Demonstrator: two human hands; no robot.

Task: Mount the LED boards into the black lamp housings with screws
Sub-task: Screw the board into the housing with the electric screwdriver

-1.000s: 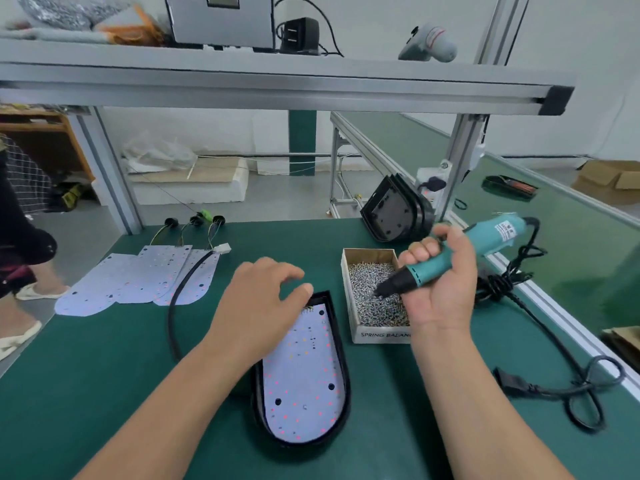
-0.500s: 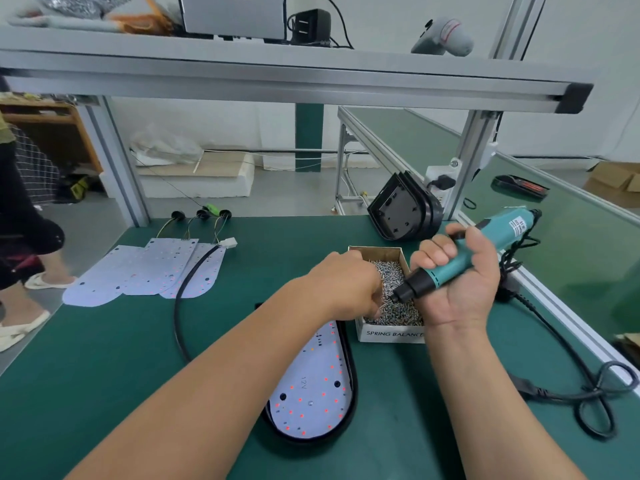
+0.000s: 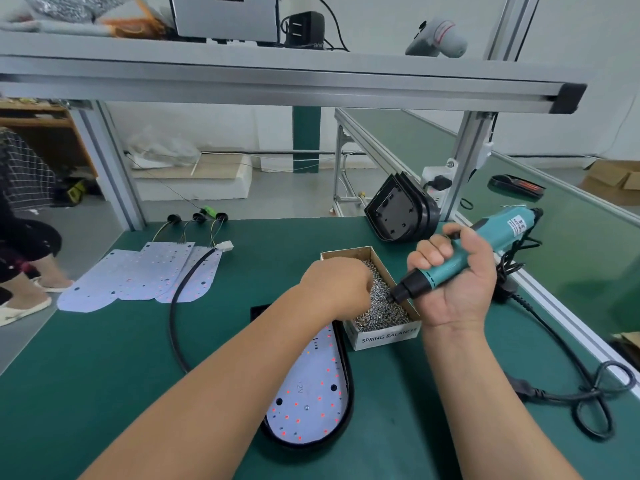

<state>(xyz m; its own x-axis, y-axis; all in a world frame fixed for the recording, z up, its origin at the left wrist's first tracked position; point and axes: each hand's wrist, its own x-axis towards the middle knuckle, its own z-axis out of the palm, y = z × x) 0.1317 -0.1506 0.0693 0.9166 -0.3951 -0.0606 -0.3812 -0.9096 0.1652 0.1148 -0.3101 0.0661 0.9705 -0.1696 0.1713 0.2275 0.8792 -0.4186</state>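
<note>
If you're after room to move, the green tabletop (image 3: pixel 86 393) shows open mat along the near-left side. Its right edge is a pale aluminium rail (image 3: pixel 554 306) running just past the right forearm. Overhead, a metal shelf (image 3: pixel 277 74) spans the whole width, with one post (image 3: pixel 464 157) coming up at the far right corner.

Stuff lying around:
- Spare LED boards (image 3: pixel 138 275) are fanned out far left with their wires.
- A black cable (image 3: pixel 175 317) loops from a white plug down toward the near side.
- A stack of black housings (image 3: pixel 398 213) leans at the back by the post.
- The power cord (image 3: pixel 588 396) is coiled on the right, near the rail.
- Somebody else's legs (image 3: pixel 24 244) are off past the left edge.

The cardboard box (image 3: pixel 384 336) of screws (image 3: pixel 382 308) sits mid-table, just beside the far right of the black lamp housing (image 3: pixel 348 382). That housing lies flat with an LED board (image 3: pixel 311 400) seated in it, and the left forearm crosses over its far end.

The left grip (image 3: pixel 337 285) is down in the box, knuckles up, fingers curled under into the screws. Honestly can't tell if it's got one. The right grip (image 3: pixel 457 282) is wrapped tight round the teal screwdriver (image 3: pixel 512 226). Its tip angles down over the screws right next to the left knuckles, up and to the right of the board.
</note>
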